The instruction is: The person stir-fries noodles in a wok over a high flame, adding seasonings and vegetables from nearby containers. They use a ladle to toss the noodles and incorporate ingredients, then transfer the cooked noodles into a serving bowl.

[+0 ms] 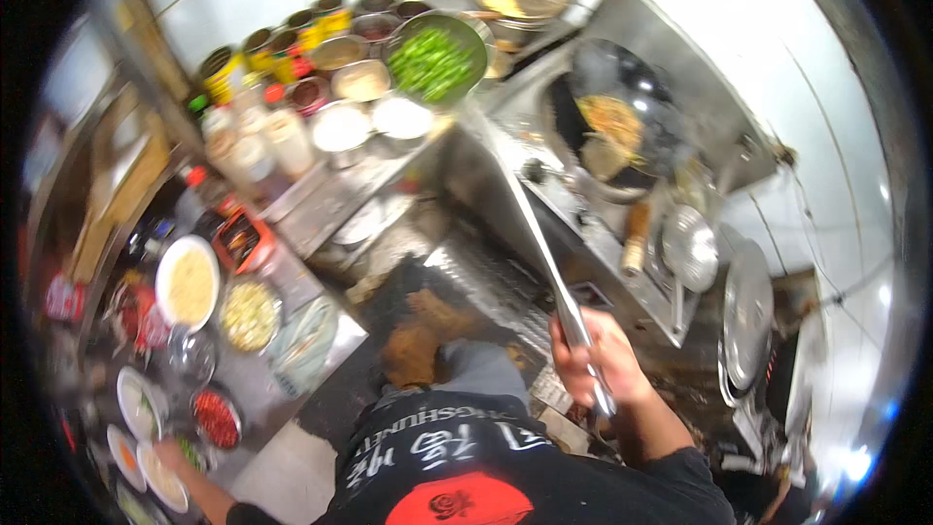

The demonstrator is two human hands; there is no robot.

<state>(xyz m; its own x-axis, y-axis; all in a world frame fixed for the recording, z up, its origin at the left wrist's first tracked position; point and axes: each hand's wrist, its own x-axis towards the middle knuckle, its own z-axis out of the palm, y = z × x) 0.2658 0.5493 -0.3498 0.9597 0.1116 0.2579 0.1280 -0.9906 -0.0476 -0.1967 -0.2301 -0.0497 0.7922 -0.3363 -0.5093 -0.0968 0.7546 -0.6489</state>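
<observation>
Long steel ladle handle point(544, 243) runs from your right hand point(598, 360) up and left across the stove front toward the steel bowl of chopped green beans point(434, 60); the ladle's scoop end sits at or just beside that bowl, blur hides the exact contact. Your right hand's fingers are wrapped fully closed around the lower end of the handle. Your left hand point(167, 452) reaches down-left to the low table, at the rim of a small white dish point(160, 476); fingers too blurred and small, can't tell how open they are or whether they hold anything. Just beside it: a bowl of red chopped chilli point(216, 418) and a white plate of pale yellow food point(189, 284). Black wok with fried noodles point(614, 126) sits on the stove, well right of the bean bowl. Round steel seasoning pots point(342, 124) cluster left of the beans.
</observation>
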